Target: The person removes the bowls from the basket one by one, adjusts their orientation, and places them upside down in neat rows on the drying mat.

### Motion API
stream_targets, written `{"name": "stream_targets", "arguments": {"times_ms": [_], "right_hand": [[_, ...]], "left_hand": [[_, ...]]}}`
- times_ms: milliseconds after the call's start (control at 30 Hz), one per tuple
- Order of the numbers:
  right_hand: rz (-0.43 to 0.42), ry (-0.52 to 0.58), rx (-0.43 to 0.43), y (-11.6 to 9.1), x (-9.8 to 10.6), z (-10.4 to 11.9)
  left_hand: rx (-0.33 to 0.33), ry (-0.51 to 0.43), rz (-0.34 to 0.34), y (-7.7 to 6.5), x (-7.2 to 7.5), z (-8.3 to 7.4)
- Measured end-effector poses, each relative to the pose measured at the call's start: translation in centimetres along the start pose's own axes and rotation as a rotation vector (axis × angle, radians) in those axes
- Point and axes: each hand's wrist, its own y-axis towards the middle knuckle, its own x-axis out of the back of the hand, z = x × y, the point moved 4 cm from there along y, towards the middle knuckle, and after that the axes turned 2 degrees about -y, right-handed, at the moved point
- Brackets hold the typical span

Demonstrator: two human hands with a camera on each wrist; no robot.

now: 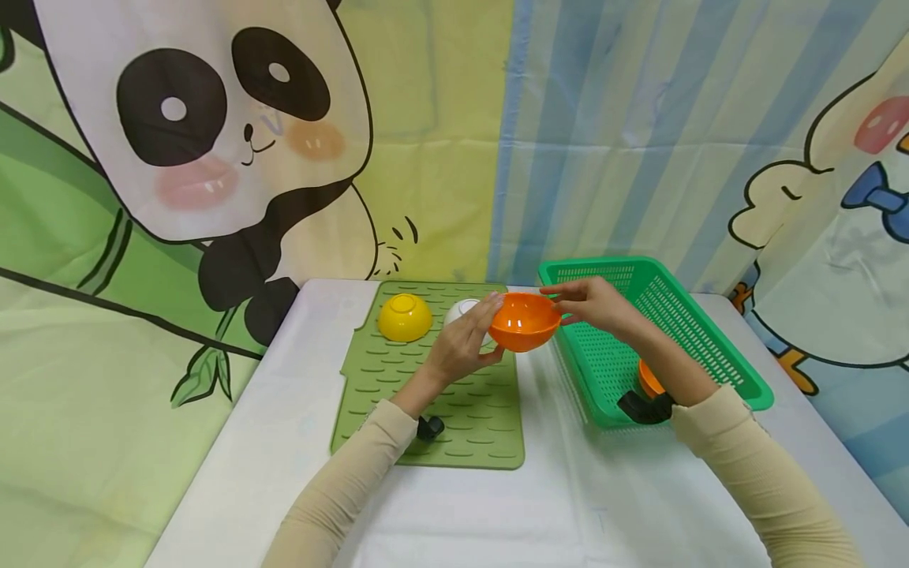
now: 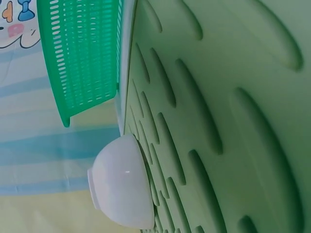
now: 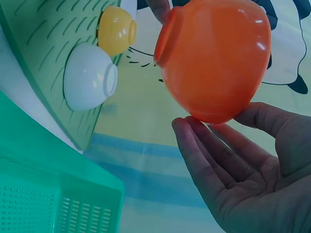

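Note:
An orange bowl is held in the air between both hands, its opening tilted toward the head camera. My left hand grips its left side, with the thumb low and the fingers near the rim. At the opposite edge, my right hand holds the bowl between thumb and fingers; the right wrist view shows that hand at the bowl's edge. Behind my left hand, a white bowl sits upside down on the green mat. An upside-down yellow bowl stands left of it.
Right of the mat stands a green perforated basket. Inside it lies another orange item, partly hidden by my right forearm. A white cloth covers the table, and a printed curtain hangs behind.

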Motion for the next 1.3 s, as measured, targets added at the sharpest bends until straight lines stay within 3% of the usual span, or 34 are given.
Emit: {"name": "stream_targets", "arguments": {"times_ms": [133,267,467,667,833,967,1067,1133,1300], "right_hand": [[-0.013,-0.028,0.011,-0.1,0.1,-0.2],[-0.044,-0.041,0.034,-0.3,0.1,-0.3],[-0.118,-0.001,0.102,-0.5,0.2,-0.3],[-0.21,-0.09,0.177,-0.9,0.2,-0.4],[-0.237,-0.154,0.251,-1.2,0.0,-0.4],[-0.24,-0.171,0.328,-1.4,-0.5,-0.4],[-0.244,-0.205,0.391,-2.3,-1.1,0.8],[-0.244,-0.235,0.426,-2.4,-1.4,0.9],[-0.245,-0.347,0.47,-1.6,-1.9,-0.4]], "left_hand": [[0.045,-0.013,-0.004,0.1,0.2,0.0],[0.124,-0.083,0.02,0.2,0.5,0.0],[0.294,-0.208,0.128,0.1,0.3,0.5],[0.469,-0.341,0.217,-0.4,-0.1,0.9],[0.682,-0.578,0.264,-0.5,-0.3,1.0],[0.959,-0.789,0.337,-0.9,-0.6,1.2],[1.155,-0.884,0.381,-0.8,-0.4,1.3],[1.22,-0.886,0.404,-0.7,-0.2,1.3],[1.301,-0.877,0.448,-0.2,0.2,1.5]]}}
